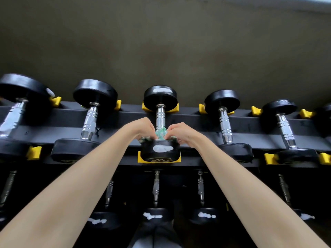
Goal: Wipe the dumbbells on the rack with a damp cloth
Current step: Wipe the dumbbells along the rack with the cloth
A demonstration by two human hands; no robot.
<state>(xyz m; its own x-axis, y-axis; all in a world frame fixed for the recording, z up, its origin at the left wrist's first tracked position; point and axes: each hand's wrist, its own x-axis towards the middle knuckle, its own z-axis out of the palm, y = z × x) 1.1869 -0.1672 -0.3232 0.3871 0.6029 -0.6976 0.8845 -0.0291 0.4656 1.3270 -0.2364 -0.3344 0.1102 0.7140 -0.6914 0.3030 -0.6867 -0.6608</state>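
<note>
Arms outstretched; left hand [141, 128] and right hand [180, 132] pinch cloth [161, 134] against dumbbell [160, 113].

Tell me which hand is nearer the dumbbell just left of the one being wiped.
Left. The left hand is right of that dumbbell; the right hand is farther right. Both grip the cloth.

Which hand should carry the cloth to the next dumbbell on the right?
Right, probably: the right hand pinches the cloth and lies nearer that dumbbell; the left hand would cross the centre handle.
</note>
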